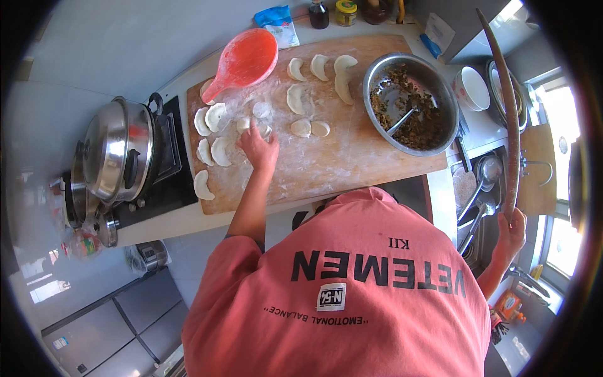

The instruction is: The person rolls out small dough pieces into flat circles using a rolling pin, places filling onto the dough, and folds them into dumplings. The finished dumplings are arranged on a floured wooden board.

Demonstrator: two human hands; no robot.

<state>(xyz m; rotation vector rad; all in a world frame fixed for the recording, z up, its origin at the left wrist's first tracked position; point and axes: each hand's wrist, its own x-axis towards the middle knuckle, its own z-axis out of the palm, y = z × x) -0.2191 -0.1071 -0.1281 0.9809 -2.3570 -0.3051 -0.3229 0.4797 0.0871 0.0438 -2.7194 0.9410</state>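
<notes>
My left hand (pixel 260 147) reaches onto a floured wooden board (pixel 330 160). Its index finger points among small pieces of dough, with one dough piece (pixel 243 125) at its left and another (pixel 265 132) between index finger and thumb. Whether the fingers grip that second piece cannot be told. A flat dough disc (pixel 262 110) lies just beyond the fingertips. Off to the right, my right hand (pixel 512 233) grips the lower end of a long, tapered wooden rolling pin (pixel 511 127), raised nearly upright. Folded dumplings (pixel 221 151) lie at the board's left, more dumplings (pixel 296 99) toward its middle and back.
A red plastic ladle (pixel 249 56) rests at the back left. On the right stands a steel bowl (pixel 411 103) of chopped filling with a spoon. A cleaver handle (pixel 463 153) lies beside it. Left of the board is a lidded steel pot (pixel 118 151); a sink (pixel 478 235) holds utensils.
</notes>
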